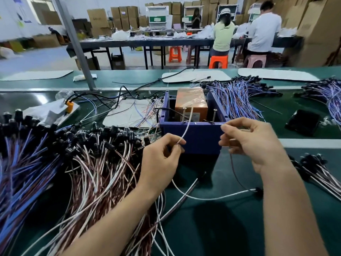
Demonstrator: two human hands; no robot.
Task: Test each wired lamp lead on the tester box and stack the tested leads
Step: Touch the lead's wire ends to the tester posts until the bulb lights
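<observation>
- fingers [171, 139] of the left hand [160, 159] pinch the white wire [186, 126] of a lamp lead [212, 198]; the wire rises beside a screw [184, 115] on the blue tester box [199, 137].
- right hand [258, 143] fingers pinch its dark wire [232, 165].
- the lead's black socket [259, 191] lies on the green table [230, 222], by the right forearm.
- red-and-white leads [96, 174] are heaped left of the box.

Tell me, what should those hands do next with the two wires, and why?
Probably touch each wire end to its own screw. The left hand pinches the white wire, which rises beside the left screw on the blue tester box; the right hand pinches the dark wire short of the right screw.
</observation>
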